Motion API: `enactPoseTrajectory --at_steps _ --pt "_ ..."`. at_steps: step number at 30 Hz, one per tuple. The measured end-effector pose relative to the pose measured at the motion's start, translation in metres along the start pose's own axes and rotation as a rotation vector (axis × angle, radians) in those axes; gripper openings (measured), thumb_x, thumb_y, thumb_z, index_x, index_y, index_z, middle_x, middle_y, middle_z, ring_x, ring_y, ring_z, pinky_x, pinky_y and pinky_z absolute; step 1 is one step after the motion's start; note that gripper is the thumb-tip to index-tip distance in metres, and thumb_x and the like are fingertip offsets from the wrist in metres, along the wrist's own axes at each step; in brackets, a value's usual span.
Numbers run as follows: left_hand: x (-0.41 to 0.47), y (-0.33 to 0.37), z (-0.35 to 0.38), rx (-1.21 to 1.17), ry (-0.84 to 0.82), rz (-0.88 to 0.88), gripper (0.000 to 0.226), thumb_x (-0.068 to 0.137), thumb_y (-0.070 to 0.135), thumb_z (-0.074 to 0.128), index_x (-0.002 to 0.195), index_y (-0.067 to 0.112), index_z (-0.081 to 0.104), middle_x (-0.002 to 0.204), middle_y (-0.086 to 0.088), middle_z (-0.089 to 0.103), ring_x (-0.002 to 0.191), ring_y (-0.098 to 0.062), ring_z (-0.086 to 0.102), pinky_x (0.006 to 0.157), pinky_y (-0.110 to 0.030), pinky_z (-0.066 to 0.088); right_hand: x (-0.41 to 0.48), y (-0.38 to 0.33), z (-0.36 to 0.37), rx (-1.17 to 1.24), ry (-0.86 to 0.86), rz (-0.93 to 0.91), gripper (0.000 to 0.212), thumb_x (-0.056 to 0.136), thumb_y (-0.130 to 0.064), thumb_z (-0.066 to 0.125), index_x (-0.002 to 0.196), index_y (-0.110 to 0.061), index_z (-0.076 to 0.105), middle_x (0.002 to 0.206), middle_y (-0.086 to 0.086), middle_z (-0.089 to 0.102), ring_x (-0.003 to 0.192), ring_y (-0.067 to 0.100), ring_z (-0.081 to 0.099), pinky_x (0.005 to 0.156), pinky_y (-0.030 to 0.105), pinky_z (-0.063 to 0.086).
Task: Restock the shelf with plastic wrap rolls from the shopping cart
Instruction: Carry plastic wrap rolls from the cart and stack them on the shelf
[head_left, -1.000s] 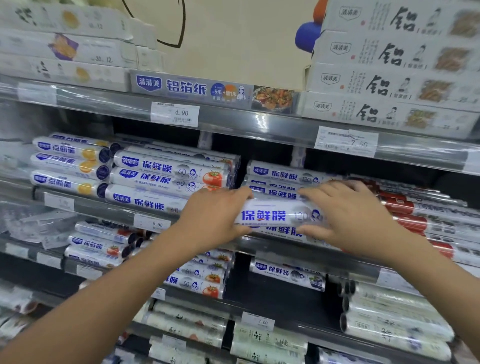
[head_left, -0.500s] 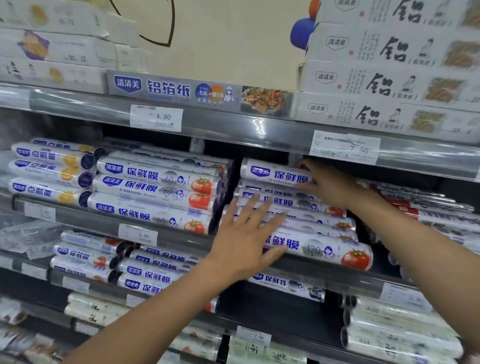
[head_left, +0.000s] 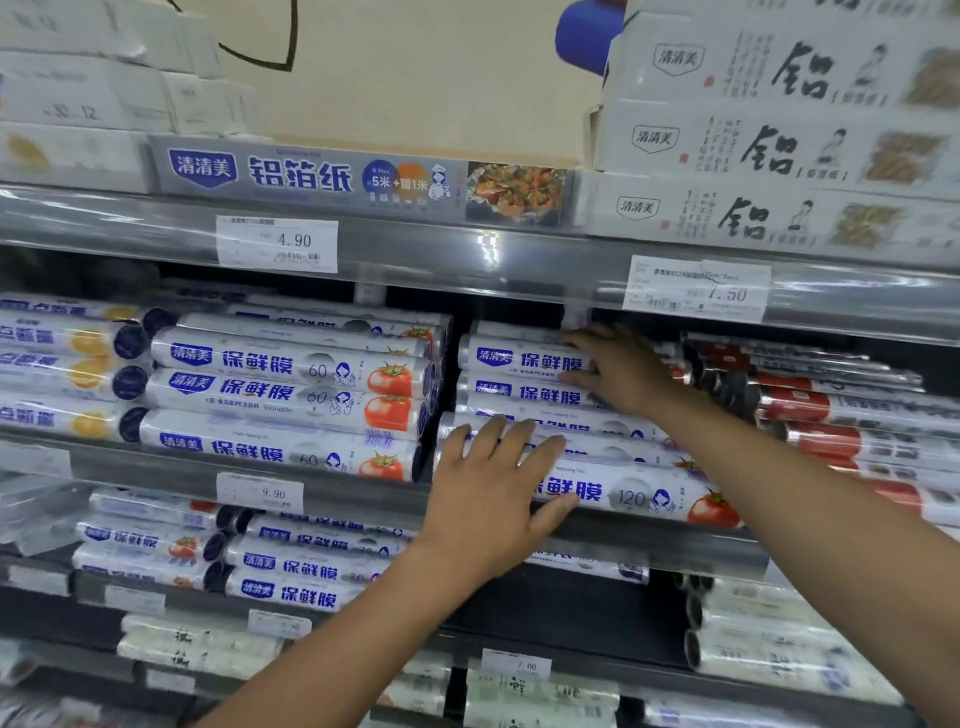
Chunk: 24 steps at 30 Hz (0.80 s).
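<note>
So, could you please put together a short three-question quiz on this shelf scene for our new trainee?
1. True or false: the left hand lies flat on the front 120 roll.
2. Which price tag hangs above the stack of 60 rolls? A) 4.90 B) 7.50 C) 12.00
3. Fill in: the right hand rests on the ___ rolls of the 120 stack.

Key: 1 true; 2 A, the 4.90 tag; 3 upper.
</note>
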<state>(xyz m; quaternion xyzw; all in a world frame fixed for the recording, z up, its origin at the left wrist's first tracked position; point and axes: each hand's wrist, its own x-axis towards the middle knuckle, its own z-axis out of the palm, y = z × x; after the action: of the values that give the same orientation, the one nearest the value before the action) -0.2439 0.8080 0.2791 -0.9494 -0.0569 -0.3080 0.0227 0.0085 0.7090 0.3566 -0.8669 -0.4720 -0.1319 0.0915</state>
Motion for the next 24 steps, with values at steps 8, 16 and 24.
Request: enactPoseTrajectory --at_steps 8,16,24 --pt "0.001 0.0 -0.004 0.009 -0.079 -0.011 0.064 0.098 0.07 0.034 0.151 0.036 0.046 0.151 0.0 0.053 0.145 -0.028 0.041 0.116 -0.061 0.028 -0.069 -0.014 -0.024 0.109 0.09 0.041 0.055 0.092 -0.054 0.059 0.142 -0.03 0.053 0.148 0.002 0.05 0.134 0.028 0.045 0.11 0.047 0.039" --pt "-0.027 0.081 -0.013 -0.112 -0.05 0.11 0.053 0.099 0.051 0.047 0.148 0.031 0.048 0.156 0.003 0.046 0.151 -0.024 0.032 0.121 -0.058 0.026 -0.252 -0.002 -0.054 0.264 0.26 0.083 0.023 0.097 -0.035 0.063 0.116 -0.026 0.07 0.125 -0.014 0.056 0.12 0.003 0.047 0.106 0.02 0.031" --pt "-0.121 0.285 0.049 -0.305 -0.378 0.282 0.052 0.099 0.055 0.041 0.144 0.034 0.052 0.155 0.004 0.048 0.148 -0.022 0.039 0.122 -0.054 0.03 -0.541 0.067 0.021 0.394 0.069 0.515 0.027 0.094 -0.044 0.063 0.118 -0.03 0.066 0.123 -0.015 0.053 0.119 0.005 0.048 0.103 0.029 0.042"
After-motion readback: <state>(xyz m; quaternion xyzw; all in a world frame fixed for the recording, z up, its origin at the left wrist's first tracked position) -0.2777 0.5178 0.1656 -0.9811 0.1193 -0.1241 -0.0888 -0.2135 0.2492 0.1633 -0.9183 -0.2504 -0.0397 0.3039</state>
